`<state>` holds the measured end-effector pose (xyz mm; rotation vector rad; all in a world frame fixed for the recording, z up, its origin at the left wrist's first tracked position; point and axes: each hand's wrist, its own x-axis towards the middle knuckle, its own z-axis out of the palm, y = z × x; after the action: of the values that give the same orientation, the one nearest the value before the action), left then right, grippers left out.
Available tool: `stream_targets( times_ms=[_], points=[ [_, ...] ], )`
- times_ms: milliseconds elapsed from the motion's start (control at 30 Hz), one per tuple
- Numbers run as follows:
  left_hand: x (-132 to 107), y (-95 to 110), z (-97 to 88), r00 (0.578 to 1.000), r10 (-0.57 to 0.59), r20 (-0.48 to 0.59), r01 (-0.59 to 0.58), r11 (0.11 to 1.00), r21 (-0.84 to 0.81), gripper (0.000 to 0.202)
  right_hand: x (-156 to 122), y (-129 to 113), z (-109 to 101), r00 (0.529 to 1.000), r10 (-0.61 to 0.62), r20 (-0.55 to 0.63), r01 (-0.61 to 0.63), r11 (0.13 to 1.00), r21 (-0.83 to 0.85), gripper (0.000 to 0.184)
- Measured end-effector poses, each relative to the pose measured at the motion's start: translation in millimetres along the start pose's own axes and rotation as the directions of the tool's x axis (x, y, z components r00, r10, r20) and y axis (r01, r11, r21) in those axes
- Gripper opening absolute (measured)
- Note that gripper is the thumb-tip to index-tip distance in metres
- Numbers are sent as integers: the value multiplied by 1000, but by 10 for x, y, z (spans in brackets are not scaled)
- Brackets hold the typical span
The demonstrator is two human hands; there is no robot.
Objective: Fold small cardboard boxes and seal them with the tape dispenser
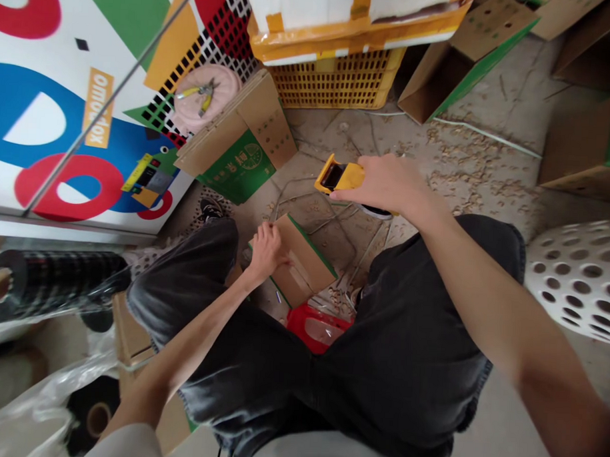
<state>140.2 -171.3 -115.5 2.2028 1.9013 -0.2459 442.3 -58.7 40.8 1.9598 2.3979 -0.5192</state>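
My right hand [387,181] is wrapped round a yellow hand tool [347,177] with a dark slot at its front end; the palm hides the rest, so its exact kind is unclear. The tool is in the air above the floor, beyond a small cardboard box [308,265] and to its right. That box sits tilted between my knees, brown with green edges. At its left edge, my left hand [267,250] grips it, fingers curled over and thumb on the brown face. A red plastic thing [319,327] lies just below the box, partly hidden by my legs.
Flattened green-and-brown cartons [242,146] lean beside a pink round stool [207,95] bearing pliers [205,95]. A yellow crate [335,79] carries a taped foam box [357,20]. Open cartons [466,57] and a white perforated basket [578,278] stand right. Brown bits litter the floor.
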Motion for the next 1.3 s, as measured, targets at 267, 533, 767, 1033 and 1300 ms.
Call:
stream_targets(
  times_ms=[267, 533, 767, 1033, 1300],
  points=[
    [141, 3, 88, 986, -62, 155, 76, 994, -82, 155, -20, 7, -37, 1000, -11, -15, 11, 1000, 1, 83],
    [233, 19, 93, 980, -125, 156, 129, 992, -16, 150, -50, -21, -71, 999, -43, -1, 43, 998, 46, 83],
    [320, -108, 10, 977, -109, 185, 121, 991, -52, 129, -44, 1, -64, 1000, -3, -6, 3, 1000, 18, 80],
    [395, -427, -89, 966, -133, 223, 170, 973, -156, 71, -5, 36, -35, 1000, 19, -10, -19, 1000, -9, 80],
    [180, -212, -267, 993, 34, 116, 3, 953, -303, 34, -24, 35, -38, 1000, 7, -2, -7, 1000, 2, 82]
  ],
)
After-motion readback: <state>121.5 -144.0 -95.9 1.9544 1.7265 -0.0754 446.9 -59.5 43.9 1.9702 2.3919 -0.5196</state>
